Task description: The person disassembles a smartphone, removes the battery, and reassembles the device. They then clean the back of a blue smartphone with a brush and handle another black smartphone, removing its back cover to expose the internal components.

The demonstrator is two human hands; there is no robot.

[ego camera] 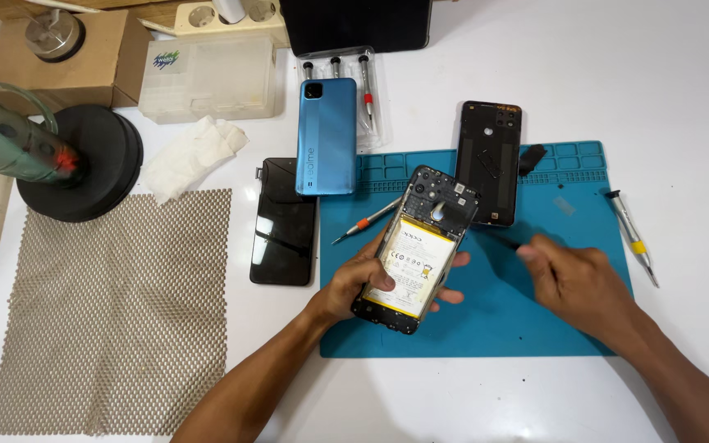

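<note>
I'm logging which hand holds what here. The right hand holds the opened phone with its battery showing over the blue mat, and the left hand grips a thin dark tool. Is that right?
Not quite: the hands are swapped. In the head view the left hand holds the opened phone with its battery showing over the blue mat, and the right hand grips the thin dark tool.

Left hand (354, 283) gripping an opened phone (417, 248) with its battery exposed, tilted above a blue work mat (535, 320), right hand (572, 275) pinching a thin dark tool (498, 240) beside it, black back cover (488, 162) on the mat, blue phone (327, 135) overlapping a black screen panel (283, 221)
</note>
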